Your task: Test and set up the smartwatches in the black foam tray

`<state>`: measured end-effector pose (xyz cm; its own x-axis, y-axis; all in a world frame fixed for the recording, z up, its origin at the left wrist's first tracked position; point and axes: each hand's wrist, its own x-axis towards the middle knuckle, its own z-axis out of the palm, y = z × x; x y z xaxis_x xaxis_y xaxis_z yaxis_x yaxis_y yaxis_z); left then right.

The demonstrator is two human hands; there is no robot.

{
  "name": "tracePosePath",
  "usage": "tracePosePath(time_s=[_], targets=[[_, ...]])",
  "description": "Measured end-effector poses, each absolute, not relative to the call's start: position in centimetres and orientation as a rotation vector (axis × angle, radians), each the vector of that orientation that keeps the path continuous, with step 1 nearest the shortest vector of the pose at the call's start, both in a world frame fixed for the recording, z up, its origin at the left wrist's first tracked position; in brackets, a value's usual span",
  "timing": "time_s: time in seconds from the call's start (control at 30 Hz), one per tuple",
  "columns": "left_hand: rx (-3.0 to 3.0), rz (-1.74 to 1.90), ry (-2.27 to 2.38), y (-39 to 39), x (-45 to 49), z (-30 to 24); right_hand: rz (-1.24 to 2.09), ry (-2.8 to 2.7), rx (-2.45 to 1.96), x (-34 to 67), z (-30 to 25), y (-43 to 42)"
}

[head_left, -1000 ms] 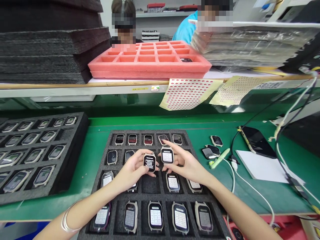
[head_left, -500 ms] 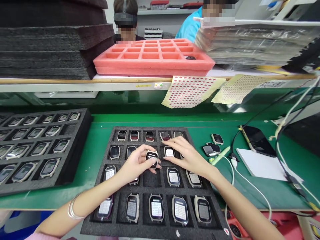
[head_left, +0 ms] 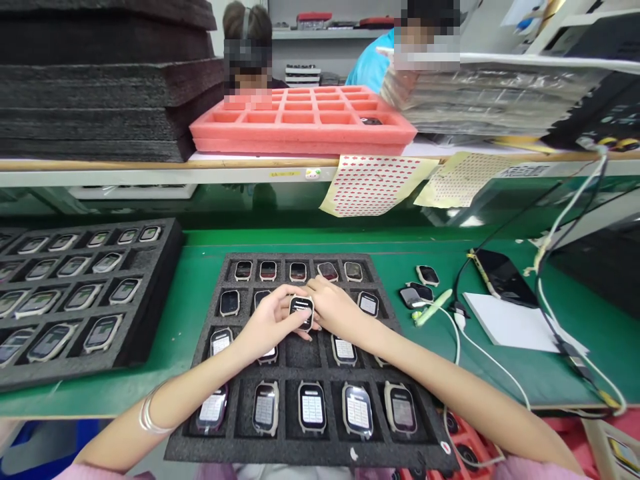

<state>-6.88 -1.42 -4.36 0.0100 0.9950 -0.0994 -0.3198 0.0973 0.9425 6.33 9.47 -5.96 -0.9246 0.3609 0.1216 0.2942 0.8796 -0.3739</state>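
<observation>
A smartwatch case without a strap (head_left: 301,315), its lit screen showing white text, is held up over the middle of a black foam tray (head_left: 280,453). My left hand (head_left: 273,317) grips it, with the thumb across the screen and the fingers behind. At the watch's right edge, my right hand (head_left: 334,308) has its fingers curled in against the case. Other watches sit in the tray's compartments, several showing a white grid, such as one watch (head_left: 313,408) in the front row. A compartment (head_left: 302,353) beneath my hands holds no watch. My right hand hides part of the second row.
Left stands another foam tray (head_left: 150,320) of watches. To the right lie loose watches (head_left: 427,275), a green pen-like tool (head_left: 434,307), a phone (head_left: 505,277), white paper (head_left: 500,320) and cables. A shelf ahead bears a pink foam tray (head_left: 300,145); two people are beyond.
My right hand has moved left from above the second-row watches to the held watch, and its fingers have curled in. My left hand keeps the watch nearly in place.
</observation>
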Motion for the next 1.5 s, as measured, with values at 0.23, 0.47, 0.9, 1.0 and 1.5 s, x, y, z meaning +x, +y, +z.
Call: tracePosePath(time_s=[0.23, 0.47, 0.9, 1.0, 1.5], targets=[[0.996, 1.256, 0.986, -1.8, -7.2, -4.8, 0.878, -2.613, -0.612, 6.1, -6.0, 9.3], [1.609, 0.950, 1.315, -2.6, -7.4, -5.1, 1.251, -2.223, -0.645, 7.6, -5.8, 10.5], [2.215, 0.322, 2.195, -1.0, -11.9, -6.2, 1.907, -1.601, -0.672, 8.9, -5.4, 10.3], [2.159, 0.306, 2.284, -1.6, -11.2, -6.9, 1.951, -1.536, -0.688, 9.0, -5.5, 9.6], [1.827, 0.640, 2.036, -3.2, -12.2, -6.3, 2.232, -1.373, -0.564, 9.4, -4.5, 7.9]])
